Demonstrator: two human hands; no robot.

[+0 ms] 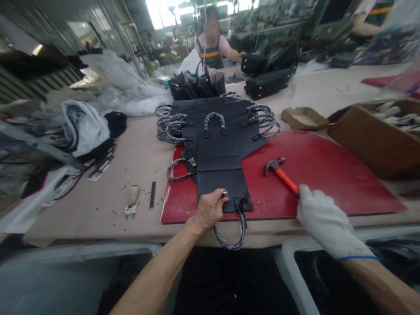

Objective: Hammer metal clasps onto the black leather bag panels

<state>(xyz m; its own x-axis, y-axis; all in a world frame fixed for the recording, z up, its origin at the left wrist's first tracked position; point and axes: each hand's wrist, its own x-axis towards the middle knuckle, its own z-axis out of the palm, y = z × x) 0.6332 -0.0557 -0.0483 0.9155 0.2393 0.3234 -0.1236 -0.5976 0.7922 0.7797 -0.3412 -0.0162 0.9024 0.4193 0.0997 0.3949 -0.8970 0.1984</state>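
On desk (131,148), black panel (218,180) laid flat over red mat (321,175), likely for backing. Metal piece (225,193) pinched by left fingers (216,197), likely for steadiness; hammer (286,178) gripped by right fingers (305,192).

On the table (131,148), the mat (334,175) lies along the front edge. The panel (219,163) crosses its left half, one handle (230,246) past the mat's front edge — the hammer (285,177) to its right. Behind, stacked panels (213,105) overlap the mat's back-left part; bags (197,87) stand beyond. Left of the mat: strip (152,194), then hand tool (133,195).
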